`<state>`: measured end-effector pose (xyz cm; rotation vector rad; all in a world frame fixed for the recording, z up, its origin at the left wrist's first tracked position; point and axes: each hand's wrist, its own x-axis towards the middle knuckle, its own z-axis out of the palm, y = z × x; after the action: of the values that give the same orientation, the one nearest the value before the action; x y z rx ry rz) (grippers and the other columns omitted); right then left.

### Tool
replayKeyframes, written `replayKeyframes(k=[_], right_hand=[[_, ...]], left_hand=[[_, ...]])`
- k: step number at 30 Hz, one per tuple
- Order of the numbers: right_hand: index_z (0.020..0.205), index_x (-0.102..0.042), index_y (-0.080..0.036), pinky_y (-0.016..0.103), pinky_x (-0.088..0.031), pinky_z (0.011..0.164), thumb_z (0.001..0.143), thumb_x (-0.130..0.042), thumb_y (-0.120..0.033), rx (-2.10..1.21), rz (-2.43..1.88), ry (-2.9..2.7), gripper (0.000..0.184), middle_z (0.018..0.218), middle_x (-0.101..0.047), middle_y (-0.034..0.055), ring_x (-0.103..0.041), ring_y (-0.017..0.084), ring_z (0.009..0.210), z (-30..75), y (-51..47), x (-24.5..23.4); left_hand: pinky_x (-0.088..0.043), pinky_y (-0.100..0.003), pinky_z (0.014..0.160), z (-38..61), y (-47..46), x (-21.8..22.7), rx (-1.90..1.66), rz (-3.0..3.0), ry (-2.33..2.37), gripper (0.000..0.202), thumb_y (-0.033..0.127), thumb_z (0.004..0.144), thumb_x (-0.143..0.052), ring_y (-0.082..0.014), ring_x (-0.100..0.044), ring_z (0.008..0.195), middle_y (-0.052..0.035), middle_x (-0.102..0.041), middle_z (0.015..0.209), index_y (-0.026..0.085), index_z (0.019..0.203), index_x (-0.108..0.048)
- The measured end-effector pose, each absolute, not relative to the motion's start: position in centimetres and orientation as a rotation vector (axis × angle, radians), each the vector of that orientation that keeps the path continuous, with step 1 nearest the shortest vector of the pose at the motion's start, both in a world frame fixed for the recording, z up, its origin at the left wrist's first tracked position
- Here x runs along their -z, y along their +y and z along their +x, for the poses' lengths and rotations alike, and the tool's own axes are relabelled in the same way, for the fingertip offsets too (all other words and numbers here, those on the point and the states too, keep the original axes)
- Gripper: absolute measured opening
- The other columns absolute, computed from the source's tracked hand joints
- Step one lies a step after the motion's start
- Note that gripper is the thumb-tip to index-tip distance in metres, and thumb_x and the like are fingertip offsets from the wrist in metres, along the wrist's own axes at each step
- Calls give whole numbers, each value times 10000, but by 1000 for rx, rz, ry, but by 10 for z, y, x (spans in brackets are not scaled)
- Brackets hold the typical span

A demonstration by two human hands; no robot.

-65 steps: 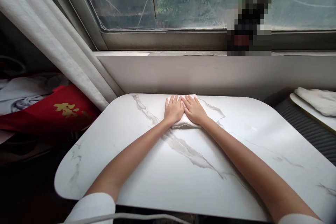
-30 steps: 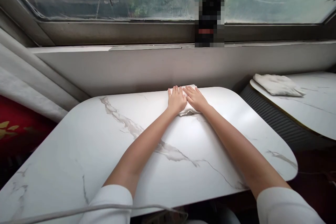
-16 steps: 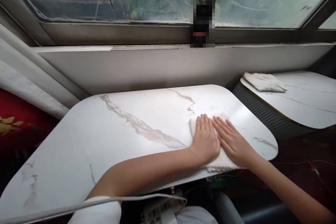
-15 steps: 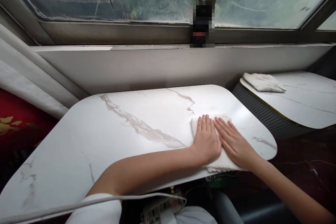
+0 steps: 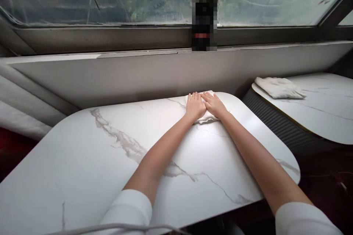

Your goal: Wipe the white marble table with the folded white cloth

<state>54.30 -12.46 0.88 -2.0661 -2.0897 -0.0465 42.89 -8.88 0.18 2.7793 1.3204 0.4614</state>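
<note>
White cloth: the cloth (image 5: 207, 118) lies flat on the near table, at its far edge and right of the tabletop's middle, mostly covered by two hands.
Cloth's direction: its rumpled near edge runs roughly left to right, facing the person; a far corner shows beyond the fingertips, toward the wall. Too much is covered to tell its long axis.
Left hand: the left hand (image 5: 196, 105) rests palm down on the cloth, fingers extended and slightly apart, pointing straight ahead at the wall.
Right hand: the right hand (image 5: 215, 105) also lies flat on the cloth, fingers extended and angled ahead and to the left; the two hands meet at the thumbs, and neither pinches the fabric.
Near table: the marble-patterned table (image 5: 91, 165) has rounded corners, its length running along the wall (image 5: 138, 79).
White cable: a cable (image 5: 118, 226) crosses in front of the left sleeve (image 5: 129, 205).
Folded cloth: on the right, another cloth (image 5: 280, 88) lies on a second table (image 5: 328, 99), its longer side running left to right.
Window: a window (image 5: 160, 2) spans the top, above the wall.
</note>
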Motion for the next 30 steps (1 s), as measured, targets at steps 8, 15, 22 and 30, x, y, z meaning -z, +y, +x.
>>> replayKeyframes(k=[8,15,22,30], right_hand=[[1415,-353,-91,430,-192,1128,879,-253,-185,107,-1964,-2164,553,1485,-321,93,-243,202,1381,563,-142,-1],[1468,-245,-174,462,-207,1132,932,-201,-249,93,-1916,-2157,542,1498,-294,60,-213,191,1386,585,-280,1],[1485,-174,-260,501,-282,1096,899,-246,-211,125,-2184,-1942,592,1487,-316,40,-251,220,1370,599,-363,6],[1358,-466,-234,518,-265,1088,848,-278,-172,113,-2100,-1781,547,1408,-454,37,-359,223,1328,616,-249,3]], left_hand=[[-115,-423,1136,441,-106,0,-486,2773,1353,542,259,939,-246,-268,-256,1369,-189,-322,1465,-22,1396,-325],[-106,-517,1123,452,-223,-1,-469,2839,1063,575,280,934,-265,-362,-206,1370,-250,-295,1457,-65,1392,-306],[-141,-522,1123,469,-282,-6,-475,2895,773,609,322,916,-317,-378,-214,1365,-252,-314,1449,-65,1386,-322],[-91,-468,1142,503,-199,-4,-438,2812,1042,561,280,945,-250,-306,-219,1379,-210,-311,1464,-45,1399,-310]])
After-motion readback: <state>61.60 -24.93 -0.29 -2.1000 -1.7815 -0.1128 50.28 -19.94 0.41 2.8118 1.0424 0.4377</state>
